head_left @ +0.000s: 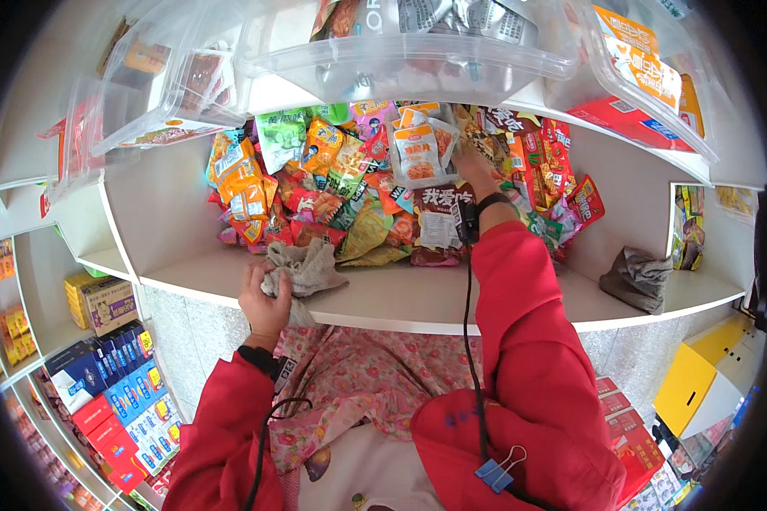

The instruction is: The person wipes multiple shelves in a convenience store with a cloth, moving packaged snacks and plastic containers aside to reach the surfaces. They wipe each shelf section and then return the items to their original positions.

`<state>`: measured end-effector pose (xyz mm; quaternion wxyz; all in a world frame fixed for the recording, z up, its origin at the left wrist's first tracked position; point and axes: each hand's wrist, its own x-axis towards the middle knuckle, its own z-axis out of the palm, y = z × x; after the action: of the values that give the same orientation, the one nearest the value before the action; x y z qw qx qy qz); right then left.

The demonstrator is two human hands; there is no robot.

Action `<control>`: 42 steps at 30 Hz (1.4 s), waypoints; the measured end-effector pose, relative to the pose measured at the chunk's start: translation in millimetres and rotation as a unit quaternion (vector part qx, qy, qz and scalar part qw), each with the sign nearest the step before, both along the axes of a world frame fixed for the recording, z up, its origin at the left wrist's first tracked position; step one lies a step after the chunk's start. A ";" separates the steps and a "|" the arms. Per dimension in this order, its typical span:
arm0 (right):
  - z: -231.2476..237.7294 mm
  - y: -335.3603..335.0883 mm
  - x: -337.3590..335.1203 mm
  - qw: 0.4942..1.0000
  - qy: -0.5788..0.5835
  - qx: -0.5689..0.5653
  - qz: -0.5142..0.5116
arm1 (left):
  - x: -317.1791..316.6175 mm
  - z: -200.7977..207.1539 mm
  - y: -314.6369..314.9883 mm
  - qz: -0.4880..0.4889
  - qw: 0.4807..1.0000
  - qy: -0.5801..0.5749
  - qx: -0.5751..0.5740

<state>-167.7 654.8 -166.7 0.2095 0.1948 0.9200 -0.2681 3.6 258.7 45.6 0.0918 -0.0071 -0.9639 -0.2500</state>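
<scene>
My left hand (264, 298) is closed around a crumpled grey cloth (308, 266) at the shelf's front edge. My right hand (477, 169) reaches deep into a pile of snack packets (345, 170) on the white shelf (383, 294). Its fingers are at the right edge of a clear snack packet (418, 157) with an orange and white label, and seem to grip it; the fingertips are partly hidden. Just below that hand lies a dark brown and white snack bag (439, 223). Orange, green, red and yellow packets crowd both sides.
Clear plastic bins (418, 64) overhang the pile. A dark grey cloth bundle (639, 279) sits on the shelf at right. Lower left are stacked blue and red boxes (111, 417); lower right is a yellow box (686, 383). Black cables (469, 341) run along my arms.
</scene>
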 end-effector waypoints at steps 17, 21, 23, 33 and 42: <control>201.9 55.4 130.5 0.955 0.284 -0.058 -0.068 | 3.1 -7.2 -4.0 0.004 1.000 0.020 -0.016; 241.7 19.3 165.7 0.945 0.318 0.061 -0.049 | 2.5 -11.4 -6.2 0.017 0.999 0.005 -0.031; 258.7 7.2 185.5 0.942 0.324 0.066 -0.052 | 3.0 -13.2 -8.0 0.013 0.999 0.012 -0.029; 368.7 88.6 324.7 0.903 0.274 -0.146 -0.295 | 3.1 -15.0 -9.8 0.012 0.999 -0.014 -0.033; 409.7 162.8 303.9 0.762 0.471 -0.180 -0.406 | 3.0 -18.7 -11.6 -0.003 1.000 0.012 -0.012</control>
<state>136.3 817.6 243.0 -0.3473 0.3578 0.6727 -0.5467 6.6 247.1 26.9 0.1027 -0.0141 -0.9656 -0.2384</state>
